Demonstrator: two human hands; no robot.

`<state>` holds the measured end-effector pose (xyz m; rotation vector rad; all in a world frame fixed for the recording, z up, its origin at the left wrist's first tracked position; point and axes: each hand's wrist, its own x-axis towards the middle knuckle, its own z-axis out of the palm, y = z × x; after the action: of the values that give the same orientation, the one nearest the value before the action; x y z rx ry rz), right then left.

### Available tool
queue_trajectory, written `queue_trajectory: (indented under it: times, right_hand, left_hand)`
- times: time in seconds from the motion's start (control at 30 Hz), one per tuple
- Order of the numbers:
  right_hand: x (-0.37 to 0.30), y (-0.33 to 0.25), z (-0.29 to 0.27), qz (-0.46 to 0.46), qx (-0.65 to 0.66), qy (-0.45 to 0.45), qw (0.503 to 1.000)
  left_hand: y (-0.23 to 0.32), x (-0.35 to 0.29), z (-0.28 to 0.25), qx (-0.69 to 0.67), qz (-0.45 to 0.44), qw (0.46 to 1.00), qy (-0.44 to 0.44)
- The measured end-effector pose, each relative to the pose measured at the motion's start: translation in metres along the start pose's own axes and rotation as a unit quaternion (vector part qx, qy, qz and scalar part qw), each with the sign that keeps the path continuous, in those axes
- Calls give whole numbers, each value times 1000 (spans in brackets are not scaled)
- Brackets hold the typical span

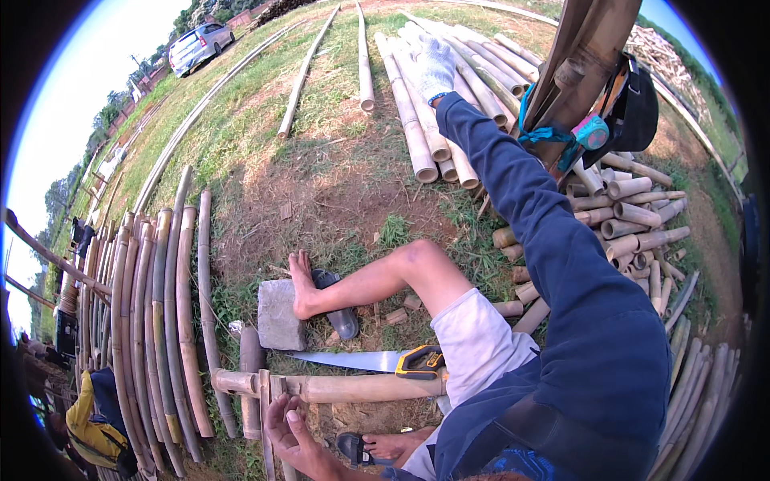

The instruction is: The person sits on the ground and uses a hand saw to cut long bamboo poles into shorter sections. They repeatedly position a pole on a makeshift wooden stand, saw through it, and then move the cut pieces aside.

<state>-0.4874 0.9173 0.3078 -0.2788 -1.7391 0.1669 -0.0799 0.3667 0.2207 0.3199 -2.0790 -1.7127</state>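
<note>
My right hand (434, 70), in a white glove, reaches out to the stacked bamboo poles (411, 120) at the top. Its fingers bend over a pole there, their tips hard to make out. Bare and empty, my left hand (298, 442) is low in the picture with fingers apart, beside the near end of a cut bamboo pole (361, 390). That pole lies across a short bamboo piece (251, 353) and against an upright split stake (266, 417). A handsaw (421, 362) with a yellow and black handle rests alongside the pole, its blade reaching toward a grey block (277, 317).
My bare foot (301, 290) is on the block, near a dark sandal (343, 317). Bamboo poles (160, 321) line the left. Cut tubes (630, 212) are heaped at right beside a wooden post (579, 72) with a pink and teal tape measure (592, 132). A yellow-and-dark garment (92, 421) shows lower left.
</note>
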Motion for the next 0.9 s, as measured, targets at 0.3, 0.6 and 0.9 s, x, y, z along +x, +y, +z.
queue_trajectory:
  times: [0.3,0.6,0.9]
  right_hand:
    - [-263,-145,-73,132,266,-276,914]
    - [-472,-238,-230,98,422,-695,573]
    - [-505,-358,-231,-33,514,-729,451]
  left_hand:
    - [11,-14,-36,69,43,992,92]
    - [-12,-75,-225,160,-15,898,410]
    - [-289,-122,-356,-157,-425,730,511]
